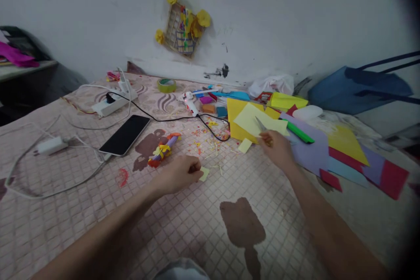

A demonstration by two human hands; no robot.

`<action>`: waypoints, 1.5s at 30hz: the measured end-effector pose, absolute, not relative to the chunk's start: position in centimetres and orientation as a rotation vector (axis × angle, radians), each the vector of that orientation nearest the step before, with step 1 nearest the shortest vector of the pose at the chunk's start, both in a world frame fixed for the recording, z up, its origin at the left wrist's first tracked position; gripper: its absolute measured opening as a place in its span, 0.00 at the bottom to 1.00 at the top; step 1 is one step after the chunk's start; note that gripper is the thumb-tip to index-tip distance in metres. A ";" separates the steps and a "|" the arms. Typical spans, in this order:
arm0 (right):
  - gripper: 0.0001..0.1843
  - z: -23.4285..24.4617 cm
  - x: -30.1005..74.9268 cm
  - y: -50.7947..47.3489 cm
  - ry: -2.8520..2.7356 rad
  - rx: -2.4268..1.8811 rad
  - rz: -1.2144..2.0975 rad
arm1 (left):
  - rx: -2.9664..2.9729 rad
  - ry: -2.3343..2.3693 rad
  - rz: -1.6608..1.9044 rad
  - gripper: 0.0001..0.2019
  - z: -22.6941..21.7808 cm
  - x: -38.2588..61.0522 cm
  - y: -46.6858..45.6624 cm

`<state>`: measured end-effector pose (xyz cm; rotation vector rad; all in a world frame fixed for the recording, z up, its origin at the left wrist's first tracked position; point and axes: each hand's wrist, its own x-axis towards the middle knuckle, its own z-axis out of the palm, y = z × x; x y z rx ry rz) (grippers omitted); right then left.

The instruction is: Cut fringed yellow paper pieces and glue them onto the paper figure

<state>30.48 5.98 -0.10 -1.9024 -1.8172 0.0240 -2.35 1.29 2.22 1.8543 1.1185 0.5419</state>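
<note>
My left hand [182,174] is closed in a pinch on a small pale yellow paper piece [204,174], low over the table. In my right hand [274,146] is a pair of scissors [260,123], blades pointing up and away, above a larger pale yellow sheet [251,119]. Another small pale yellow square [244,145] lies between the hands, nearer the right one. Left of my left hand rests a purple, yellow and orange paper craft piece [164,150]. Tiny paper scraps [210,142] are scattered beyond my hands.
A white glue gun [190,104] stands at the back, its black cable looping forward. A phone [125,134], a power strip [113,103] and a charger [50,145] occupy the left. Green tape [166,85] lies behind. Coloured papers [308,151] and a green cutter [297,130] spread at the right.
</note>
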 end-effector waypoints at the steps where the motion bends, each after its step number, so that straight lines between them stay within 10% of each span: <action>1: 0.13 -0.3 29.9 6.3 -1.869 -1.883 0.081 | 1.876 1.148 0.551 0.09 2.3 -2.5 1.3; 19: 0.10 0.0 27.5 6.6 -1.736 -1.701 0.580 | 1.690 1.177 0.920 0.03 2.6 -1.9 0.9; 30: 0.11 2.3 19.9 -0.2 -1.489 -1.233 1.188 | 1.491 1.047 0.732 0.26 3.7 -1.4 0.2; 34: 0.10 2.2 18.5 -1.6 -1.374 -1.151 1.350 | 1.640 0.901 0.872 0.07 3.6 -1.0 -0.5; 45: 0.12 2.2 17.1 -2.7 -1.324 -1.104 1.439 | 1.697 0.810 0.894 0.04 2.8 -0.5 -0.7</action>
